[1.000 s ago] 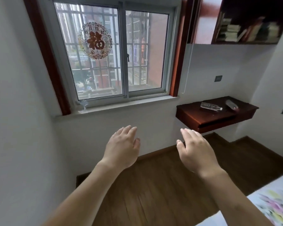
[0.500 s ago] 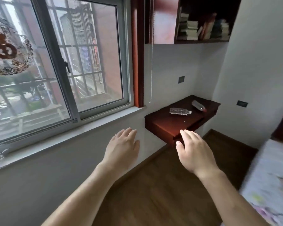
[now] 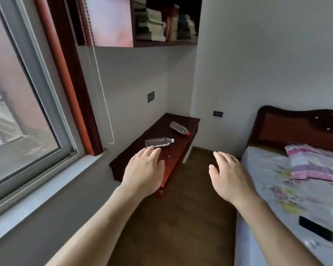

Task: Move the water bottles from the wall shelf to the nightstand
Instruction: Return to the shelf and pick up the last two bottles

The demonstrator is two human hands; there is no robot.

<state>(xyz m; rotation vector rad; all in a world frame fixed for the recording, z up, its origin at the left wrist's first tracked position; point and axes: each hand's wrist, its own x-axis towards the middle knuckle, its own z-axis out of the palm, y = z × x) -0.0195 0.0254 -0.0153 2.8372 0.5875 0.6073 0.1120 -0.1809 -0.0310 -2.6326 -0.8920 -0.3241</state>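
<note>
Two bare hands reach forward, both empty with fingers loosely spread. At far left a window (image 3: pixel 21 116) with a reddish-brown frame fills the wall, and a beaded cord (image 3: pixel 102 89) hangs beside it. Next comes the dark wooden wall shelf (image 3: pixel 173 152), mounted low in the corner. The left hand (image 3: pixel 144 171) hovers palm down over its near end, fingertips just short of a clear bottle with a white cap (image 3: pixel 159 142), which lies on its side across the shelf. Farther back a second bottle with a red cap (image 3: pixel 179 128) lies near the shelf's right edge. Above, an upper cabinet (image 3: pixel 165 20) holds stacked books. The right hand (image 3: pixel 229 177) hangs over the wooden floor (image 3: pixel 177 217), apart from the shelf. At right stands a bed (image 3: pixel 288 198) with a floral sheet.
</note>
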